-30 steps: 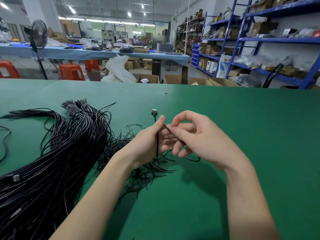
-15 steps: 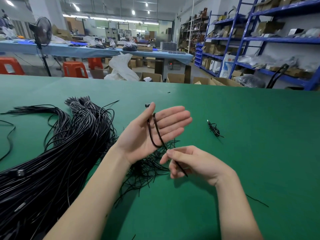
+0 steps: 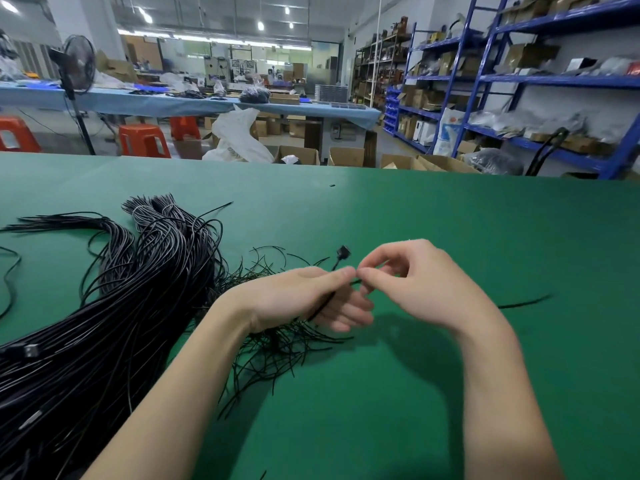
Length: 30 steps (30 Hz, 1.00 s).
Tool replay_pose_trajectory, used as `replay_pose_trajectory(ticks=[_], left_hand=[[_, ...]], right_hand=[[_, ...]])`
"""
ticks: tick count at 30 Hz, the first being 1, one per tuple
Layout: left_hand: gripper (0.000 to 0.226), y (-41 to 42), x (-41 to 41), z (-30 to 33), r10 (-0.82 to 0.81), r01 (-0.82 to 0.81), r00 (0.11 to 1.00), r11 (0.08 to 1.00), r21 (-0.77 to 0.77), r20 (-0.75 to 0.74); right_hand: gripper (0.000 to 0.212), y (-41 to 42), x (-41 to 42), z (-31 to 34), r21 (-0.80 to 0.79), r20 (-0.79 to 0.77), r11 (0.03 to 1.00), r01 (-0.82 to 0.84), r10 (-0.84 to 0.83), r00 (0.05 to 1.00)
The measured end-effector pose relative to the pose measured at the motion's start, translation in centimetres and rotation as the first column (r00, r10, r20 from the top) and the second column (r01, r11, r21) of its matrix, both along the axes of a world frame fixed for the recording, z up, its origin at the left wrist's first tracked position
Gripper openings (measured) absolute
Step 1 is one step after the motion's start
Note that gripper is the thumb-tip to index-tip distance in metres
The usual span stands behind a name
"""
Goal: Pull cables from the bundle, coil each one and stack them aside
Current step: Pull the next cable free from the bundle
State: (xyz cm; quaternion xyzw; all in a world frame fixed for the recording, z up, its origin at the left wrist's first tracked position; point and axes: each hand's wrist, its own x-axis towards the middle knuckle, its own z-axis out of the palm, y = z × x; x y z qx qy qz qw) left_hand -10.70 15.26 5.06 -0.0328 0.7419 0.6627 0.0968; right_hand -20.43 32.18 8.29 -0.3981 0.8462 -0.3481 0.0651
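Black cable (image 3: pixel 323 303): pinched by left hand (image 3: pixel 304 299) and right hand (image 3: pixel 415 285) fingers. Risk: loops springing loose, snagging the bundle (image 3: pixel 114 306) at left.

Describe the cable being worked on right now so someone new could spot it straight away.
On the green table, look right of the big black cable bundle to where the two hands meet. The cable runs through the left hand, pinched by the right hand; unlike the loose strands, its small black connector sticks up above the fingertips.

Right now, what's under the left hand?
Under the left hand lies a tangle of thin black ties on the green table. The hand pinches one cable; whatever lies directly beneath the palm is covered.
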Motion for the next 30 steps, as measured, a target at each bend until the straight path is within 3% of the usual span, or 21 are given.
replay_pose_trajectory(ticks=[3, 5, 8, 13, 15, 18, 20, 23, 25, 27, 30], left_hand=[[0.052, -0.3, -0.5, -0.3, 0.228, -0.211, 0.964, 0.969, 0.128, -0.138], [0.049, -0.3, -0.9, -0.4, 0.338, -0.284, 0.922, 0.923, 0.26, -0.191], [0.056, -0.2, -1.6, -0.1, 0.439, -0.311, 0.869, 0.842, 0.442, -0.227], [0.06, -0.9, -1.1, 0.7, 0.506, -0.137, 0.826, 0.606, 0.783, -0.247], [0.062, -1.0, -0.6, 1.1, 0.447, -0.039, 0.853, 0.568, 0.822, -0.268], [0.059, -1.0, 0.1, 1.3, 0.326, 0.047, 0.898, 0.597, 0.801, -0.296], [0.058, -1.2, 0.6, 1.2, 0.234, 0.059, 0.929, 0.67, 0.74, -0.286], [0.06, -1.3, 1.3, 1.4, 0.045, 0.089, 0.971, 0.844, 0.53, -0.234], [0.064, -1.1, 1.5, 1.7, -0.111, 0.159, 0.982, 0.926, 0.341, -0.156], [0.067, -0.6, 1.4, 1.7, -0.204, 0.212, 0.977, 0.96, 0.185, -0.062], [0.073, -0.1, 1.2, 1.6, -0.204, 0.202, 0.977, 0.979, 0.035, 0.066]], right_hand=[[0.012, -0.6, 0.7, 0.4, -0.16, -0.006, 0.987, 0.024, -0.025, 1.0], [0.01, -1.4, 1.3, 0.3, -0.261, 0.164, 0.965, 0.001, 0.044, 0.985], [0.009, -2.3, 1.7, -0.5, -0.327, 0.431, 0.944, -0.042, 0.188, 0.882], [0.028, -2.6, 1.5, -2.9, -0.316, 0.711, 0.926, -0.205, 0.374, 0.596], [0.029, -2.7, 1.3, -3.9, -0.29, 0.751, 0.932, -0.217, 0.362, 0.553], [0.029, -2.5, 1.1, -4.5, -0.231, 0.747, 0.95, -0.209, 0.311, 0.588], [0.035, -1.9, 0.8, -4.5, -0.168, 0.69, 0.969, -0.182, 0.248, 0.68], [0.036, -0.8, -0.1, -3.9, -0.054, 0.537, 0.991, -0.121, 0.131, 0.834], [0.024, -0.3, -0.5, -3.2, -0.001, 0.435, 0.99, -0.141, 0.127, 0.892], [0.018, -0.3, -0.4, -2.4, 0.035, 0.336, 0.988, -0.151, 0.131, 0.933], [0.021, -0.5, 0.1, -1.2, 0.114, 0.197, 0.983, -0.141, 0.117, 0.973]])
